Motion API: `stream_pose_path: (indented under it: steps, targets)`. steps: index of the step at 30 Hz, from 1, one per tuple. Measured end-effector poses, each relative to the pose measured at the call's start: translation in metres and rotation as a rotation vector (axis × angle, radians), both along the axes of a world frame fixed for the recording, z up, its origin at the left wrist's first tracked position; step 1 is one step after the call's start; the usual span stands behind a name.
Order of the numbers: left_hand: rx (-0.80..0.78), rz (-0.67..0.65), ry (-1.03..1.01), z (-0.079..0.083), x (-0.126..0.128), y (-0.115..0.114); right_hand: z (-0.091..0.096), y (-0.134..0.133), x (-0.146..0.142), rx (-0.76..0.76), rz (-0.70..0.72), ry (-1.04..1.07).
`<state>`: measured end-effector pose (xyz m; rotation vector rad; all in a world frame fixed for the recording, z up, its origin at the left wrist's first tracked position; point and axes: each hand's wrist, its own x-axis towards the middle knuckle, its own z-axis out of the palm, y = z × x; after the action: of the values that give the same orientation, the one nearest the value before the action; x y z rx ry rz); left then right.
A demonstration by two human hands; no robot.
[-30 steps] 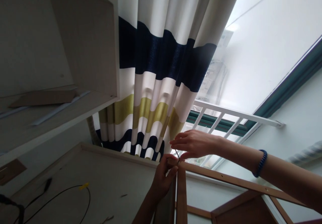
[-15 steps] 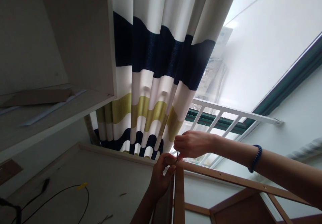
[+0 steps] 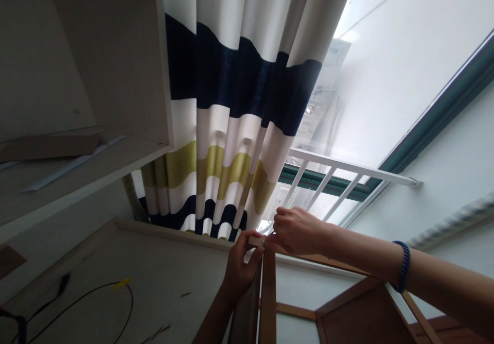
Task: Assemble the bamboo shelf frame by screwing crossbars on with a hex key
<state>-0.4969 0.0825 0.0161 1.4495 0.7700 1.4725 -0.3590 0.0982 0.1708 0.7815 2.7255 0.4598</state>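
Single head view, tilted steeply, close behind both hands at 6 o'clock; curtain (image 3: pixel 231 102) toward 12, window rail (image 3: pixel 347 169) at 3.

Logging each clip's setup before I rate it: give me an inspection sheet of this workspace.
Surface: pale desk top with a raised edge, low in view.
Job's things: brown wooden frame; both hands meet at its top corner.
Clutter: small dark scraps on the desk; flat board on the shelf.
Grips: left hand pinches the frame's top corner; right hand closed beside it, what it holds is hidden; blue coiled band on that wrist.
Cables: black cable with a yellow tag loops across the desk.
Surroundings: striped curtain, white window rail, pale shelf unit.
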Motion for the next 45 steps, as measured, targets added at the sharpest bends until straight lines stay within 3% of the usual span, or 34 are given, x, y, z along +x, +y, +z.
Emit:
stream_pose_path:
  steps: [18,32,45]
  targets:
    - [-0.043,0.008,-0.037,0.005,0.002,-0.004,-0.016,-0.032,-0.025,-0.028,-0.528,-0.049]
    - [-0.036,-0.047,-0.052,0.010,0.001,-0.004,-0.019,-0.035,-0.015,-0.004,-0.585,0.035]
    - [-0.006,0.041,0.027,0.006,0.000,0.002,-0.033,-0.047,-0.028,0.054,-0.760,0.164]
